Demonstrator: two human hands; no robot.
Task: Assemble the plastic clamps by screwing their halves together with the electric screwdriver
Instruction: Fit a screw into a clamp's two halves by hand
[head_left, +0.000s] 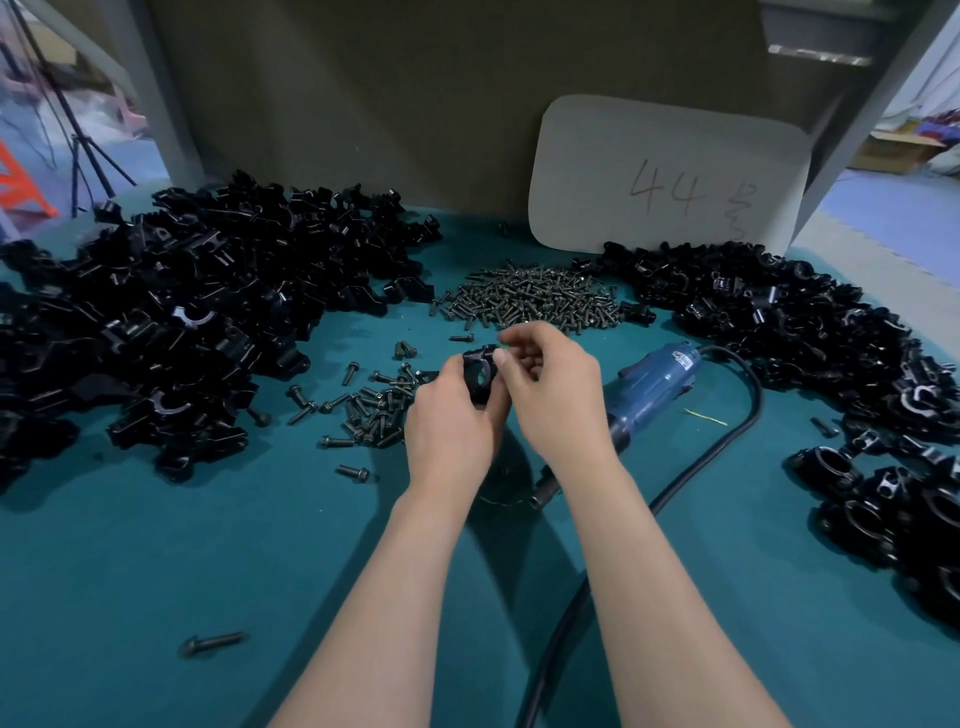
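The left hand (452, 415) grips 1 black clamp (480, 376) from below; the right hand (550, 384) pinches its top. The blue electric screwdriver (654, 384) lies just right of this grip, with loose screws (374, 410) to its left.

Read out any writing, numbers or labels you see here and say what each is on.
"44": handwritten on the pale card.
Scribble right of it on the same card: unreadable.
Label on the blue electric screwdriver: too small and blurred to read.
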